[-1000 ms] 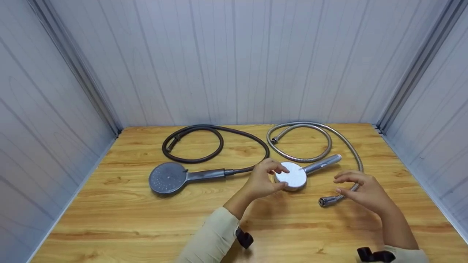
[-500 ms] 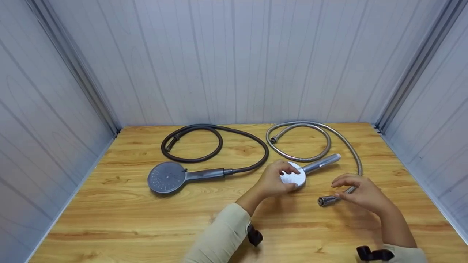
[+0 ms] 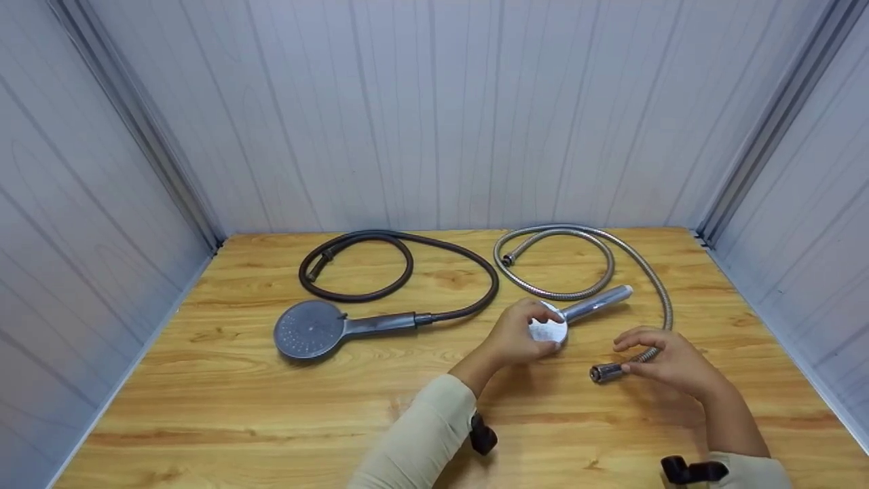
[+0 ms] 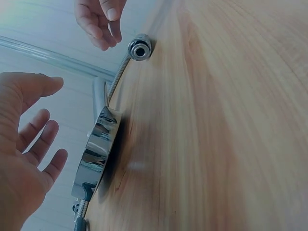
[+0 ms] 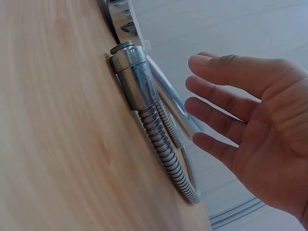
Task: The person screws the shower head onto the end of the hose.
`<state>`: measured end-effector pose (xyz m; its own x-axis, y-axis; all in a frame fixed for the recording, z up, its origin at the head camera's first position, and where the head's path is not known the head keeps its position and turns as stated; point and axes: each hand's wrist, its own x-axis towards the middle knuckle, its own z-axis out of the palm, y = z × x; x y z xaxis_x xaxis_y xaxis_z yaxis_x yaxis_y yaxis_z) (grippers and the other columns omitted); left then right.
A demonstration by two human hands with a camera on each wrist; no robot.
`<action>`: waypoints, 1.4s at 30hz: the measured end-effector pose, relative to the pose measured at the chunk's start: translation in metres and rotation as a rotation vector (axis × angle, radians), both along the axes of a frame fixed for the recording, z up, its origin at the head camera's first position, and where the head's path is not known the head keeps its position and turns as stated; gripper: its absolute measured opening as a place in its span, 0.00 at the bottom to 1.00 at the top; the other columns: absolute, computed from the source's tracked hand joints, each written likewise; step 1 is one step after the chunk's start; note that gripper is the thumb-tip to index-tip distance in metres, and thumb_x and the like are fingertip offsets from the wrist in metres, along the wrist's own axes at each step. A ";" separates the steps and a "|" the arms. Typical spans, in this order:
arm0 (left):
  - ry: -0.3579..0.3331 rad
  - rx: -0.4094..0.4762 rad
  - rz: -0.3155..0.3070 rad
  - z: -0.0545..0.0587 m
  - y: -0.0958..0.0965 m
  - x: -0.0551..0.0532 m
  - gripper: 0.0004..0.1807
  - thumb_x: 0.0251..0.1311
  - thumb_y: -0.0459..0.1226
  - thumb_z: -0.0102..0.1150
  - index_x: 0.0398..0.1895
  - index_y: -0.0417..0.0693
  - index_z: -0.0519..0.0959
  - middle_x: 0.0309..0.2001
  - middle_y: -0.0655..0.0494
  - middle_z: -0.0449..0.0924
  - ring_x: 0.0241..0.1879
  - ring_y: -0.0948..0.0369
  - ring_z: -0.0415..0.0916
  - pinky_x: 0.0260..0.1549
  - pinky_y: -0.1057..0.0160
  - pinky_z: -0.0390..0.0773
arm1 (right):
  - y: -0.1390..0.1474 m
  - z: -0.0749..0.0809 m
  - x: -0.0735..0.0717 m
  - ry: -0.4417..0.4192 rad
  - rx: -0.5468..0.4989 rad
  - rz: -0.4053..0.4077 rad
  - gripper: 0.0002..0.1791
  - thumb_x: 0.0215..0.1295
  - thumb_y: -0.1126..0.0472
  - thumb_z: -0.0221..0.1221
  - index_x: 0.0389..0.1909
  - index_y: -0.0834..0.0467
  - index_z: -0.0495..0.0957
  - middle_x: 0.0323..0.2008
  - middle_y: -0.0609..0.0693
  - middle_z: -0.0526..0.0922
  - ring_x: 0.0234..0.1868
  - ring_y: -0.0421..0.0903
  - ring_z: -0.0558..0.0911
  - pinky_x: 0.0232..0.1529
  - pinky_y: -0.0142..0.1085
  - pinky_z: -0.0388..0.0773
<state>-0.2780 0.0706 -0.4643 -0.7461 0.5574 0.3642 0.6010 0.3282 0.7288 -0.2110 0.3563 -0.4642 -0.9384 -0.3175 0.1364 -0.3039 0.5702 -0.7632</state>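
Observation:
A chrome hand shower (image 3: 596,305) lies on the wooden table, its pale round face turned up. My left hand (image 3: 519,334) hovers over that round head, thumb and fingers spread; in the left wrist view a gap separates the hand (image 4: 24,144) from the chrome head (image 4: 96,149). To the right, my right hand (image 3: 669,361) is above the end of a silver metal shower hose (image 3: 662,285). Its chrome connector (image 3: 605,372) lies free on the table. The right wrist view shows relaxed, parted fingers beside the connector (image 5: 134,77), not touching it.
On the left lies a dark grey hand shower (image 3: 309,330) joined to a coiled black hose (image 3: 490,272). The silver hose loops behind the chrome hand shower. Pale panel walls (image 3: 434,122) stand around the back and sides of the table (image 3: 271,421).
My left hand has moved right, further over the chrome shower head. My right hand has shifted slightly left and down toward the hose connector. The showers and hoses have stayed put.

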 end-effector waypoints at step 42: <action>0.074 -0.389 0.172 -0.009 0.047 -0.028 0.31 0.47 0.50 0.74 0.59 0.64 0.80 0.61 0.66 0.75 0.60 0.64 0.68 0.59 0.64 0.63 | 0.003 -0.019 -0.011 -0.127 -0.030 0.112 0.17 0.52 0.62 0.72 0.44 0.61 0.85 0.43 0.56 0.82 0.43 0.45 0.81 0.46 0.33 0.75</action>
